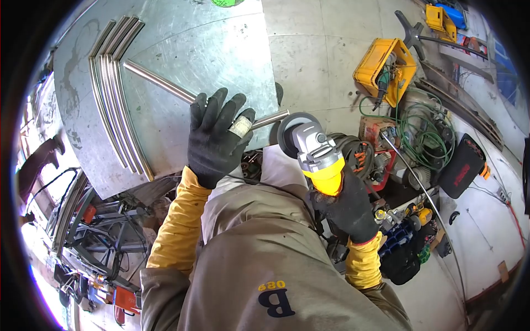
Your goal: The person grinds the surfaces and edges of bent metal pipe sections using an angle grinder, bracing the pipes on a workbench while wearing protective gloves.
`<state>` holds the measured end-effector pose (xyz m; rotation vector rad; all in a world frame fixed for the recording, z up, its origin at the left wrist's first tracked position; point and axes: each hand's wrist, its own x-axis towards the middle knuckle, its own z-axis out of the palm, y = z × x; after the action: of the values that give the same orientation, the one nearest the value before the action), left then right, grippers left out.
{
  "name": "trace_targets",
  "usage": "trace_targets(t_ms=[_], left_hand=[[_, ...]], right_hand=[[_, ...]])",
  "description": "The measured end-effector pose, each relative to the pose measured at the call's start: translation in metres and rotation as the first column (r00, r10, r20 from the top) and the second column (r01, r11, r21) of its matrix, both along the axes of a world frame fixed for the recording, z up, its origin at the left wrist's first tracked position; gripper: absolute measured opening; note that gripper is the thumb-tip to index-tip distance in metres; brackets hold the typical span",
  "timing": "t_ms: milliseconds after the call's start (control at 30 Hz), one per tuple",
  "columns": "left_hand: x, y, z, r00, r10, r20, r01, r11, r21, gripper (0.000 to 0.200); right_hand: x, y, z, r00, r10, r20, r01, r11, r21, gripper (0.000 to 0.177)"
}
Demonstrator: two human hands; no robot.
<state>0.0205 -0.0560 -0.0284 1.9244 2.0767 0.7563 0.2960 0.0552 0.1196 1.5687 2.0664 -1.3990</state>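
Note:
My left hand (216,138), in a black glove with pale tape round one finger, lies over a shiny metal tube (160,83) and presses it at the edge of the metal table (193,36). Its fingers are wrapped over the tube, whose end sticks out to the right. My right hand (348,207), also black-gloved, grips a yellow and grey angle grinder (320,151). The grinder's disc is beside the tube's end; whether they touch I cannot tell. Several bent tubes (116,105) lie side by side on the table's left part.
At the upper right, a yellow crate (383,69) holds a green power tool. Coiled green hose (425,132), a black case (462,165) and a long thin rod (425,193) lie on the right. Metal frames (105,243) stand at the lower left.

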Motion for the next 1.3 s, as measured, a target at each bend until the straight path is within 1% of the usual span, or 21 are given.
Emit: trace_targets(t_ms=[100, 167, 300, 367, 400, 467, 600, 667, 700, 733, 800, 833, 900, 933, 1000, 1067, 1133, 1200, 1233, 1300], left_hand=[[0.000, 0.001, 0.000, 1.000, -0.006, 0.005, 0.006, 1.000, -0.027, 0.046], [0.001, 0.000, -0.003, 1.000, 0.000, -0.027, 0.001, 1.000, 0.012, 0.048], [0.001, 0.001, -0.003, 0.999, -0.014, -0.052, 0.014, 1.000, 0.007, 0.048], [0.003, 0.001, -0.004, 0.997, 0.003, -0.081, -0.001, 1.000, 0.023, 0.046], [0.004, 0.002, -0.003, 0.996, -0.008, -0.088, 0.010, 1.000, 0.020, 0.046], [0.004, 0.003, -0.002, 0.995, 0.002, -0.104, -0.002, 1.000, -0.003, 0.045], [0.005, 0.004, -0.002, 0.993, 0.000, -0.114, -0.004, 0.999, -0.038, 0.046], [0.005, 0.004, -0.001, 0.992, 0.002, -0.127, -0.009, 0.998, -0.055, 0.048], [0.004, 0.004, -0.001, 0.991, -0.006, -0.134, -0.002, 0.998, -0.057, 0.048], [0.005, 0.004, -0.001, 0.991, 0.001, -0.131, -0.008, 0.998, -0.059, 0.048], [0.005, 0.006, 0.001, 0.991, 0.005, -0.134, -0.013, 0.998, -0.060, 0.048], [0.006, 0.006, 0.003, 0.991, 0.007, -0.137, -0.017, 0.997, -0.070, 0.048], [0.006, 0.007, 0.004, 0.990, 0.005, -0.142, -0.016, 0.997, -0.080, 0.047], [0.006, 0.008, 0.004, 0.989, 0.008, -0.146, -0.021, 0.996, -0.087, 0.048], [0.006, 0.006, 0.005, 0.989, 0.008, -0.150, -0.024, 0.995, -0.101, 0.048], [0.006, 0.007, 0.005, 0.986, -0.001, -0.168, -0.020, 0.992, -0.122, 0.050], [0.007, 0.007, 0.003, 0.986, -0.002, -0.168, -0.016, 0.994, -0.106, 0.050], [0.006, 0.005, 0.003, 0.986, 0.005, -0.170, -0.021, 0.995, -0.093, 0.051], [0.006, 0.005, 0.003, 0.987, 0.001, -0.162, -0.015, 0.996, -0.084, 0.050], [0.006, 0.005, 0.001, 0.989, 0.006, -0.147, -0.017, 0.997, -0.072, 0.049]], right_hand=[[0.006, 0.001, -0.013, 0.999, 0.009, -0.037, -0.008, 0.999, 0.031, 0.063], [0.003, 0.001, -0.013, 0.999, -0.028, -0.044, 0.027, 0.999, -0.029, 0.063], [0.021, -0.010, -0.032, 0.993, -0.060, -0.100, 0.054, 0.997, -0.061, 0.063], [0.028, -0.016, -0.039, 0.980, 0.003, -0.199, 0.003, 1.000, 0.031, 0.071], [0.030, -0.019, -0.040, 0.979, -0.008, -0.206, 0.014, 1.000, 0.028, 0.071], [0.033, -0.023, -0.044, 0.987, -0.047, -0.152, 0.047, 0.999, -0.001, 0.064], [0.030, -0.016, -0.051, 0.988, -0.030, -0.154, 0.029, 1.000, -0.007, 0.064], [0.024, -0.013, -0.053, 0.971, -0.016, -0.238, 0.029, 0.998, 0.053, 0.064], [0.027, -0.016, -0.058, 0.965, -0.041, -0.261, 0.060, 0.996, 0.068, 0.060], [0.031, -0.018, -0.064, 0.962, -0.046, -0.268, 0.066, 0.996, 0.066, 0.060], [0.039, -0.020, -0.073, 0.959, 0.025, -0.284, 0.014, 0.991, 0.133, 0.062], [0.043, -0.022, -0.076, 0.957, 0.022, -0.289, 0.017, 0.991, 0.133, 0.062], [0.049, -0.028, -0.077, 0.978, 0.002, -0.207, 0.027, 0.990, 0.137, 0.065], [0.049, -0.028, -0.078, 0.978, 0.002, -0.210, 0.028, 0.990, 0.139, 0.065], [0.047, -0.028, -0.075, 0.959, -0.033, -0.282, 0.070, 0.990, 0.121, 0.065], [0.043, -0.025, -0.068, 0.965, -0.048, -0.256, 0.076, 0.992, 0.100, 0.063], [0.039, -0.023, -0.066, 0.971, -0.055, -0.233, 0.076, 0.994, 0.081, 0.061], [0.035, -0.021, -0.065, 0.972, -0.018, -0.236, 0.038, 0.996, 0.079, 0.068], [0.035, -0.020, -0.064, 0.972, -0.012, -0.233, 0.032, 0.996, 0.081, 0.068], [0.036, -0.018, -0.059, 0.976, -0.025, -0.216, 0.033, 0.999, 0.030, 0.068]])
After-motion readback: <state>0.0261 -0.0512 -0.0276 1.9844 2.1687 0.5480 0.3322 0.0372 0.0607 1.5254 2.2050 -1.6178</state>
